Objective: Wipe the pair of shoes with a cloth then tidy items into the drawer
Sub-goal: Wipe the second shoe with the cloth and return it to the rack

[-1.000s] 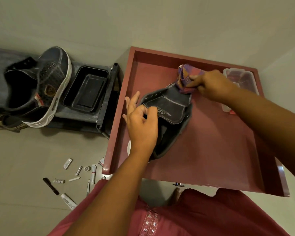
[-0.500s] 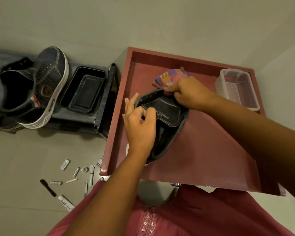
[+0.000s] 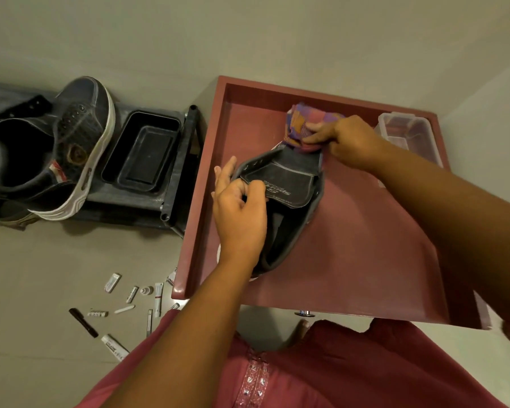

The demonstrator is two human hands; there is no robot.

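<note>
Shoe hanging over the open red drawer, opening turned up to the camera. Gripping its near edge beside the tongue with the left hand, thumb and curled fingers pinching the material, the two outer fingers sticking out straight. Pressing the bunched checked cloth on the far end of the shoe with the right hand, fingers closed around the cloth.

Hiding the toe completely behind cloth and right hand; covering the heel with the left wrist, only a bit of white sole showing under it. Reading the white print on the tongue with difficulty, upside down and small. Covering part of the clear container in the far right corner of the drawer with the right forearm. Cutting off the right elbow at the picture's edge. Losing the left part of the dark rack in shadow.

Compared with half a second ago: holding the cloth a little farther along the shoe and more to the right, the container then being in full view; gripping with the left hand at the same place.

Counting: two shoes, one held, the second shoe lying on its side on the rack beside one black tray; one cloth; one drawer; one container; one black marker among about ten small tubes and packets on the floor, two of them half hidden under the drawer corner, so not counting exactly.
</note>
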